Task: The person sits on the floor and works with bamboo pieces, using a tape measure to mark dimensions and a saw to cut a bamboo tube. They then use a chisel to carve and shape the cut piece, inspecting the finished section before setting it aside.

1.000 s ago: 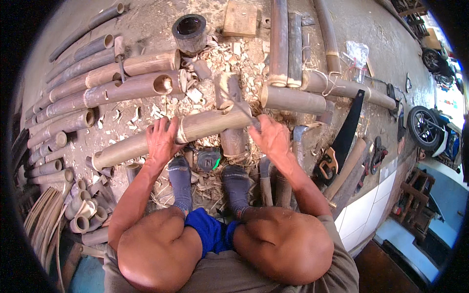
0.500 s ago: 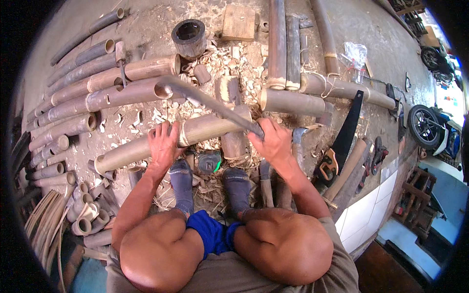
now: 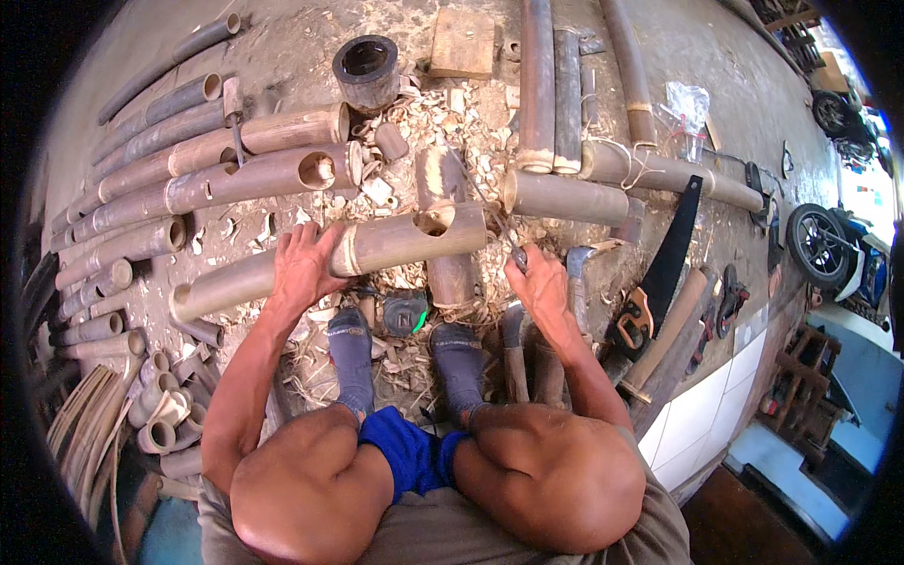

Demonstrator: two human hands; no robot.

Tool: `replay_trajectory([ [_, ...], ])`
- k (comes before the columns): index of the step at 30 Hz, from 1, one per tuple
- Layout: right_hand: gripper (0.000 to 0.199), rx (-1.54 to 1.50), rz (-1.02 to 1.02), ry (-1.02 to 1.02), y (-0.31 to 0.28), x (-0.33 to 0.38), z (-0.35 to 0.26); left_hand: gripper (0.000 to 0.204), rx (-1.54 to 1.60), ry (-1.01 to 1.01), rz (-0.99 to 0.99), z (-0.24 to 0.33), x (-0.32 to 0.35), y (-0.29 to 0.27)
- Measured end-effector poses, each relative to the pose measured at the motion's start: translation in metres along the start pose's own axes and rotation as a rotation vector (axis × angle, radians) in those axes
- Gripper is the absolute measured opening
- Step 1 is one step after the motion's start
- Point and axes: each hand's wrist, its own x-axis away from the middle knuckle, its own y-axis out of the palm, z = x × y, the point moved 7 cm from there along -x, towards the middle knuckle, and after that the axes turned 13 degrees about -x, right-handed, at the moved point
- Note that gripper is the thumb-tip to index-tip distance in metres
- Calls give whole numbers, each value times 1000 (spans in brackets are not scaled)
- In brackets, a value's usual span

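Observation:
A bamboo tube (image 3: 395, 247) lies slantwise in front of my feet, its right part across a short log (image 3: 450, 278). An open notch shows in its upper side near the right end. My left hand (image 3: 306, 264) is wrapped over the tube, left of the pale node ring. In my right hand (image 3: 539, 285) is a long-bladed knife (image 3: 487, 200), its handle hidden by my fingers. The narrow blade points up and away, past the tube's right end, apart from it. A tape measure (image 3: 404, 313) sits between my feet.
Several bamboo tubes (image 3: 273, 130) lie at the left, one with similar holes. Wood chips (image 3: 424, 118) litter the middle. At the right are a handsaw (image 3: 664, 259), a hammer-like tool (image 3: 576, 273) and more bamboo (image 3: 565, 196). A dark hollow cylinder (image 3: 367, 85) and a wooden block (image 3: 462, 43) stand farther off.
The knife has swung from lying across the tube to its right side, uncovering the notch. My right hand moved slightly right and nearer. The tube slid slightly left with my left hand.

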Motion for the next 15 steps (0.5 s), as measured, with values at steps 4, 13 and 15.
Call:
replay_trajectory([
  [4,24,-20,-20,17,4,3,-8,103,57,36,-13,-2,-1,6],
  [13,26,-61,95,-323,-15,-10,-71,100,167,69,-197,-9,-17,17],
  [15,27,81,15,-173,7,-18,-27,99,176,79,-189,-7,-19,18],
])
